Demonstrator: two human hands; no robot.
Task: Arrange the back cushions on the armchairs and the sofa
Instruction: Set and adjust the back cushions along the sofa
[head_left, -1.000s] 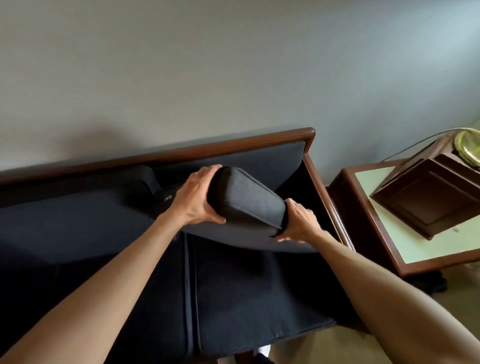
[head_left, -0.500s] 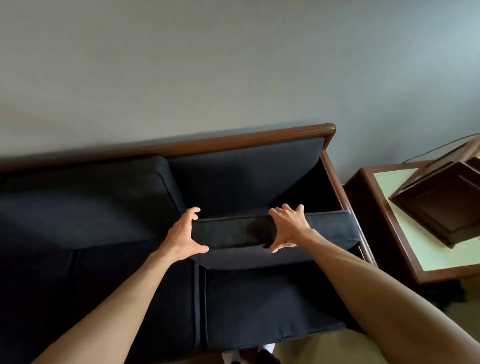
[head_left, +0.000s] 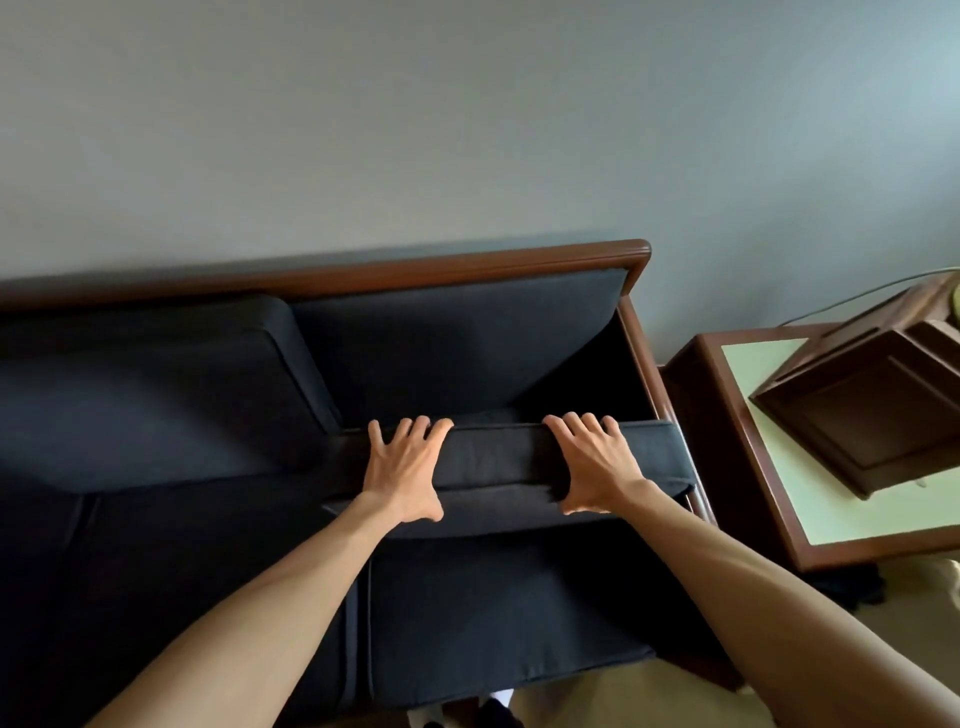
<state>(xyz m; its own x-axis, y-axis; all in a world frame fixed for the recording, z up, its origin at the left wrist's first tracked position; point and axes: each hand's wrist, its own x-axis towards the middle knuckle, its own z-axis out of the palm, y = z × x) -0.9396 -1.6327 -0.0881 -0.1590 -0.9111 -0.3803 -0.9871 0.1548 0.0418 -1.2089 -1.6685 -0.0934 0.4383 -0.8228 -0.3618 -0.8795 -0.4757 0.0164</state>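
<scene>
A dark sofa (head_left: 208, 545) with a reddish wooden frame stands against a grey wall (head_left: 467, 130), and everything here is placed from that sofa. At its left end, one back cushion (head_left: 156, 395) sits upright against the backrest. Toward the middle, the left hand (head_left: 402, 470) lies spread and flat on the near face of a second back cushion (head_left: 498, 457), fingertips hooked over its top edge, thumb low; it presses rather than clenches. That cushion sits on the sofa's right seat, leaning forward, away from the bare padded backrest, with a dark gap behind it. Its right end reaches the sofa's wooden right arm. The right hand (head_left: 597, 467) rests on the same cushion further right, fingers splayed over the top edge, palm against the fabric, likewise unclenched. Beyond the sofa's right arm stands a side table (head_left: 769, 467) with a pale green top, carrying a dark wooden box (head_left: 872, 415).
</scene>
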